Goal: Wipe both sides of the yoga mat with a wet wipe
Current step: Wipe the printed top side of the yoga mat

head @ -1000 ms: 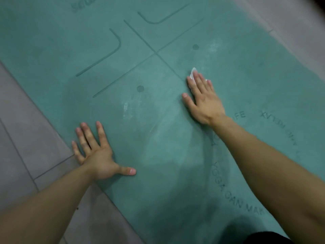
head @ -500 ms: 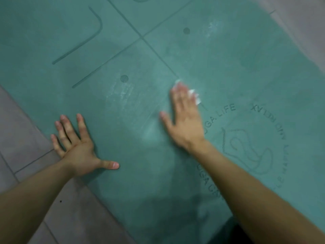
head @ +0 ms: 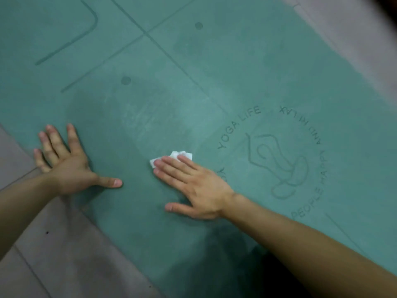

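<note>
A teal yoga mat (head: 214, 67) lies flat on the floor and fills most of the view, with alignment lines and a round printed logo (head: 277, 162). My right hand (head: 193, 186) lies flat near the mat's middle, straight fingers pressing a crumpled white wet wipe (head: 180, 155) against the mat; only the wipe's far edge shows past my fingertips. My left hand (head: 64, 164) rests flat with fingers spread at the mat's left edge, thumb pointing right. Faint streaks mark the mat above my right hand.
Grey tiled floor (head: 43, 254) shows at the lower left beyond the mat's edge, and another strip of floor (head: 365, 39) at the upper right. A dark shadow falls on the mat near the bottom centre.
My right hand has dragged the wipe toward me and to the left, from near the crossed lines to beside the logo. My left hand has stayed planted at the mat's edge.
</note>
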The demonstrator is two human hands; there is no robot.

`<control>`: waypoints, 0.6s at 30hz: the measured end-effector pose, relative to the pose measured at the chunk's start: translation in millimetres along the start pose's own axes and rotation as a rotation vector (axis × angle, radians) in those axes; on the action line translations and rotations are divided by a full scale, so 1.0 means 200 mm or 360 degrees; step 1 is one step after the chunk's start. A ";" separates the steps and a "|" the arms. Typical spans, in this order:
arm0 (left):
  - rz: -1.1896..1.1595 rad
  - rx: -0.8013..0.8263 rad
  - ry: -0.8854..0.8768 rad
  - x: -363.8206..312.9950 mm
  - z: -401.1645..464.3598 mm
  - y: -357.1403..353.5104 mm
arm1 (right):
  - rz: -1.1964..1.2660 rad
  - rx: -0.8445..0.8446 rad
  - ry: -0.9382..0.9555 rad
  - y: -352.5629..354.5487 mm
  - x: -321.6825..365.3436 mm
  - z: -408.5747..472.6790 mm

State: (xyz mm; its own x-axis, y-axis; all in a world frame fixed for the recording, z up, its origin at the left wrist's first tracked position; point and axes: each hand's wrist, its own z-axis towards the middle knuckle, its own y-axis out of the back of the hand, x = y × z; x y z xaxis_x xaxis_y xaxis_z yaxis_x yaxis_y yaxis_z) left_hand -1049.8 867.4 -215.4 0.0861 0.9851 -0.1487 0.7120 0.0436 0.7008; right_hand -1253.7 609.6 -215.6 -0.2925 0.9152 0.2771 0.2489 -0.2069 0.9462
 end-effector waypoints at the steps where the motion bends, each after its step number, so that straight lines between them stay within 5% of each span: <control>1: -0.0004 -0.0006 -0.0003 0.00 0.00 0.00 | -0.0070 -0.0051 -0.0058 0.01 -0.10 -0.04; 4: 0.0002 0.0003 -0.0001 0.00 0.01 -0.01 | 0.0005 -0.0308 -0.1019 0.10 -0.43 -0.12; 6: 0.0002 0.0012 0.0004 -0.01 0.01 -0.01 | 0.0142 -0.0379 -0.1356 0.09 -0.37 -0.09; 7: 0.0003 0.0023 0.0004 -0.01 0.00 -0.01 | 0.0196 -0.0340 -0.1203 0.05 -0.24 -0.05; 10: 0.0013 0.0052 0.0001 -0.02 -0.01 0.01 | 0.0225 0.0124 0.0050 -0.01 0.13 -0.06; 12: 0.0015 0.0060 -0.0005 -0.03 -0.01 0.02 | -0.0012 0.0103 0.0398 0.04 -0.07 -0.04; 16: 0.0061 0.0059 -0.0019 -0.02 0.00 0.01 | -0.0035 -0.0246 -0.0689 0.17 -0.53 0.24; 18: 0.0090 0.0098 -0.0008 -0.02 -0.01 0.02 | 0.0021 -0.0271 -0.0635 0.11 -0.38 0.33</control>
State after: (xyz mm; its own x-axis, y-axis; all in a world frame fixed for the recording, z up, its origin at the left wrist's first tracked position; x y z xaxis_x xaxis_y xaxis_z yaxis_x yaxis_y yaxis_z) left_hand -1049.2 864.7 -210.7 0.1306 0.9849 -0.1139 0.7474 -0.0223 0.6640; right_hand -1164.4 557.8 -226.5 0.0982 0.9671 0.2348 0.0843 -0.2432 0.9663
